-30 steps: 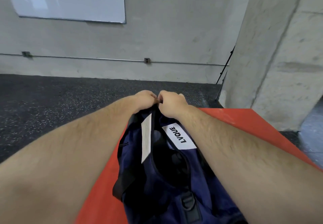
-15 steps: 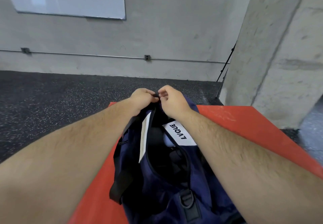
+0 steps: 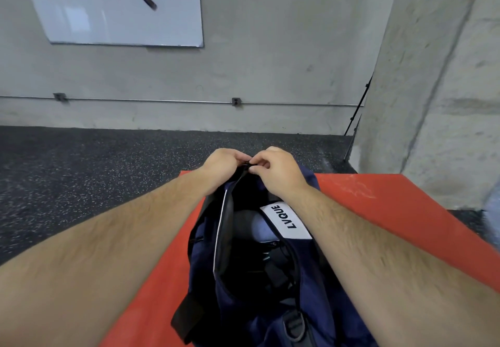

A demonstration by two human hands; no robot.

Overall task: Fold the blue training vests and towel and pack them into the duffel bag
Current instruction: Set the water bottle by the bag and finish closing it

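A navy duffel bag (image 3: 311, 292) lies lengthwise on a red mat (image 3: 378, 200), its top zip open along most of its length. Inside the opening shows light blue fabric (image 3: 259, 227) beside a white LVQUE label (image 3: 288, 221); the rest of the inside is dark. My left hand (image 3: 221, 164) and my right hand (image 3: 276, 168) meet at the bag's far end. Both pinch a small black part there, apparently the zip end and its pull. Their fingertips hide that part.
The red mat lies on dark speckled rubber floor (image 3: 81, 179). A concrete wall with a whiteboard (image 3: 116, 8) is ahead, and a concrete pillar (image 3: 433, 89) rises at the right, with a thin black stand (image 3: 357, 114) leaning beside it.
The view has tilted up slightly and the bag sits lower in frame. Both hands stay together at the bag's far end, with the right fingers shifting a little on the zip.
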